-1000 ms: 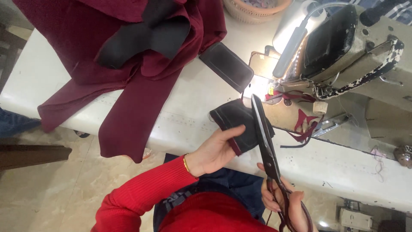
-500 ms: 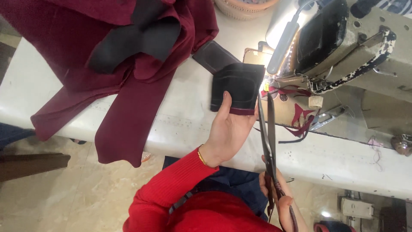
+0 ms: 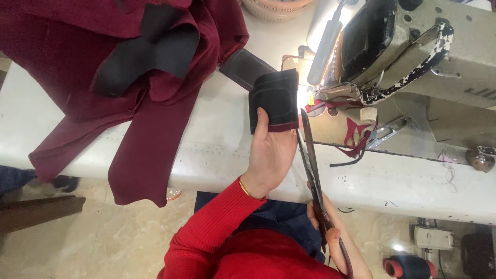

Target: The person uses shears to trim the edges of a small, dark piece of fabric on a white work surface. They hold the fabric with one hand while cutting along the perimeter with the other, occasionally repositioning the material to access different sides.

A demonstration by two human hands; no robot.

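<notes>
One black fabric piece is pinched by the left hand. One pair of scissors is gripped by the right hand, blades just beside the piece's right edge.

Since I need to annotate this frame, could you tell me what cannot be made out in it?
- Right hand, head view: fingers in the scissors handles cut off by the bottom edge.
- Black fabric piece: the left hand covers its lower part.
- Sewing machine: the needle area is washed out by lamp glare.
</notes>
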